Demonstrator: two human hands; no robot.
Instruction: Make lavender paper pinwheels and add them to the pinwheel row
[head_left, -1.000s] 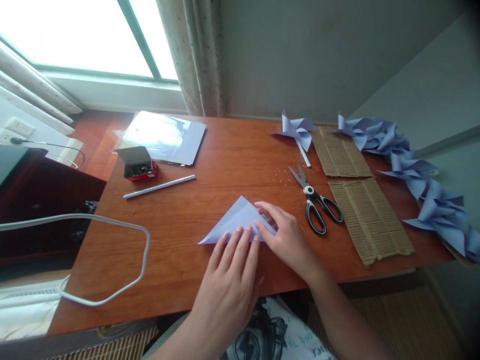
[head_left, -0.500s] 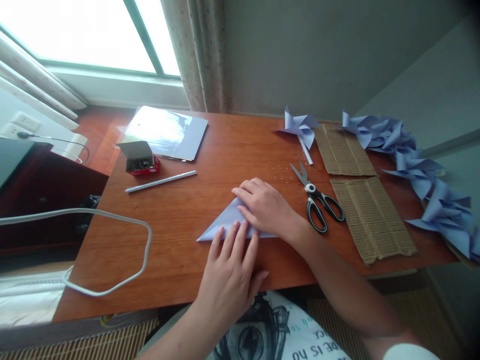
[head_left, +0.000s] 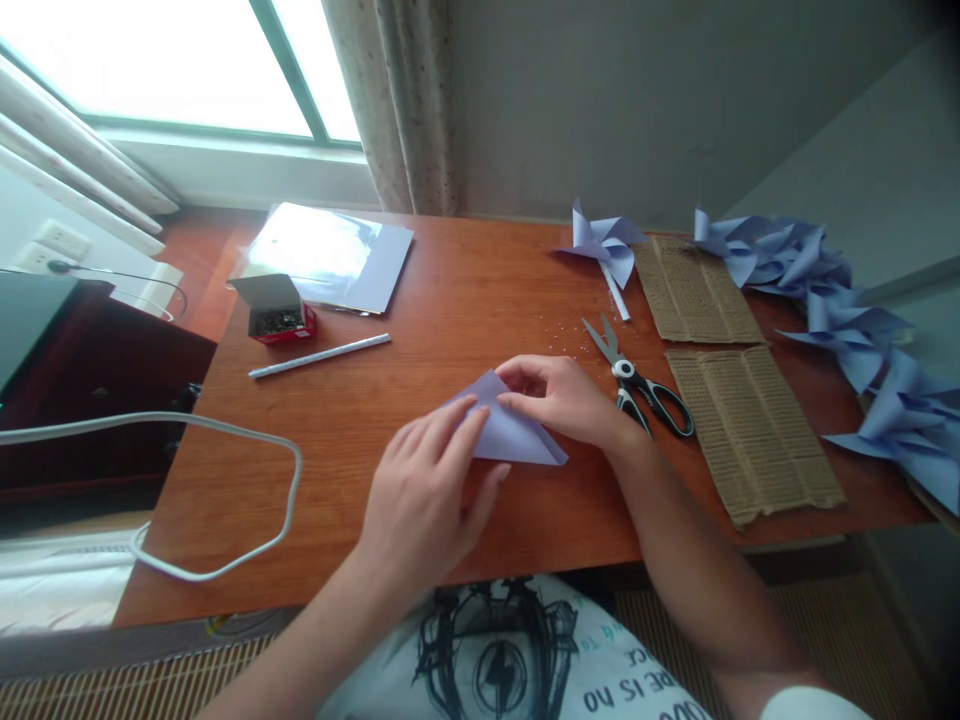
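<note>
A sheet of lilac paper [head_left: 510, 435], folded into a triangle, lies on the wooden table in front of me, its top corner pointing away. My right hand [head_left: 559, 395] has thumb and bent fingers closed on the paper's upper right edge. Across the left part of the paper rests my left hand [head_left: 424, 480], fingers stretched out and thumb apart; it hides that corner. To the right of my right hand lie scissors [head_left: 624, 372] with black and white handles, blades partly spread, one handle loop partly behind my wrist.
Beyond are a finished pinwheel [head_left: 604, 245], two cardboard pieces [head_left: 754, 430] and several pinwheels [head_left: 900, 420] along the right. At left sit a paper stick [head_left: 322, 356], an open red box of small metal pieces [head_left: 281, 325], a shiny paper pack [head_left: 322, 260] and a white cable [head_left: 296, 470].
My right hand has shifted from pressing flat on the paper to gripping its upper right edge. My left hand has slid left, and the paper's right corner now shows.
</note>
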